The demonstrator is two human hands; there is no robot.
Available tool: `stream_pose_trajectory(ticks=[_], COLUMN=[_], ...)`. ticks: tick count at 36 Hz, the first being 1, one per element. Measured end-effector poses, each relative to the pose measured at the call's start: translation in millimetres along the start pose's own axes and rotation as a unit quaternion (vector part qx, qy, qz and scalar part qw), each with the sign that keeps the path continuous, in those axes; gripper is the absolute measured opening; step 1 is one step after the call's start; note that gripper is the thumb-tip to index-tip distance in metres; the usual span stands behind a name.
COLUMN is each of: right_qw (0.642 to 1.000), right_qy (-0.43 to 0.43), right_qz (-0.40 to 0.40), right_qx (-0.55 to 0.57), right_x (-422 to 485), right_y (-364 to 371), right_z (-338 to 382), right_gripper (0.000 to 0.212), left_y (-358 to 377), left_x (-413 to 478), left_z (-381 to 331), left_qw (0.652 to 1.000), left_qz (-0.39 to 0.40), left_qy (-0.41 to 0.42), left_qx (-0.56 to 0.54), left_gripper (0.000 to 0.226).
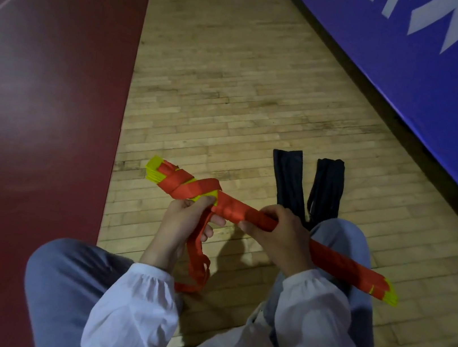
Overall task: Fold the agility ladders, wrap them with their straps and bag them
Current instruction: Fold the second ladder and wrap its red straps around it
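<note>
We count one folded ladder bundle (234, 211), two black bags (288, 179) (327, 188) and two hands at work.

The bundle is a long, flat stack of yellow rungs, and the yellow shows only at the two ends and in a small gap near the left hand (181, 222). The rest is covered by a red strap (197, 260). It is wound in close, even turns along the right half and in looser, crossing turns towards the far left end. A loose tail of strap hangs from the middle and splits into a few thin strands near the floor.

We see the bundle held above the wooden floor (220, 83) in front of the person's knees. It slants from upper left to lower right, and its right end lies over the right thigh. We cannot tell whether it rests there.

The left hand's fingers curl around the hanging tail just under the bundle. The right hand (278, 234) grips the bundle near its middle, with the fingers wrapped over the wound strap.

The two bags lie flat and side by side on the floor just beyond the right knee, a narrow gap between them. A dark red court surface (37, 115) lies to the left and a blue banner (416, 67) with white lettering to the right.
</note>
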State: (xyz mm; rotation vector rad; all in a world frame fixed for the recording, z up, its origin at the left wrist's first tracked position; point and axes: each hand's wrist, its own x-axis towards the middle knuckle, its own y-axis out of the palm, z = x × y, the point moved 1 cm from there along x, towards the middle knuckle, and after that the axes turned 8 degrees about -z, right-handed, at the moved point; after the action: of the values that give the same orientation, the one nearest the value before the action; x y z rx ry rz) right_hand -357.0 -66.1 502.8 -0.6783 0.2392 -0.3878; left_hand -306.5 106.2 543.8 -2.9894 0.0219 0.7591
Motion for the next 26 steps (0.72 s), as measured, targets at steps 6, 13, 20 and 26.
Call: stream_pose_trajectory(ticks=[6, 13, 20, 26], right_qw=[0.999, 0.996, 0.998, 1.000], right_qy=[-0.006, 0.003, -0.001, 0.000], right_qz=[0.046, 0.076, 0.059, 0.013], right_qx=[-0.009, -0.035, -0.020, 0.009], right_x=[3.7, 1.7, -0.8, -0.5], right_y=[-3.8, -7.8, -5.5, -0.2], right_z=[-1.1, 3.6, 3.4, -0.1], right_gripper=[0.059, 0.053, 0.045, 0.069], left_y=[-0.9, -1.5, -2.0, 0.5], left_x=[-1.8, -6.3, -6.6, -5.5], left_z=[2.9, 2.6, 3.2, 3.0], left_qw=[1.000, 0.999, 1.000, 0.999], left_qz=[0.000, 0.010, -0.003, -0.012], left_qy=[0.023, 0.041, 0.007, 0.007], left_qx=[0.007, 0.008, -0.009, -0.032], left_gripper=[0.031, 0.036, 0.029, 0.040])
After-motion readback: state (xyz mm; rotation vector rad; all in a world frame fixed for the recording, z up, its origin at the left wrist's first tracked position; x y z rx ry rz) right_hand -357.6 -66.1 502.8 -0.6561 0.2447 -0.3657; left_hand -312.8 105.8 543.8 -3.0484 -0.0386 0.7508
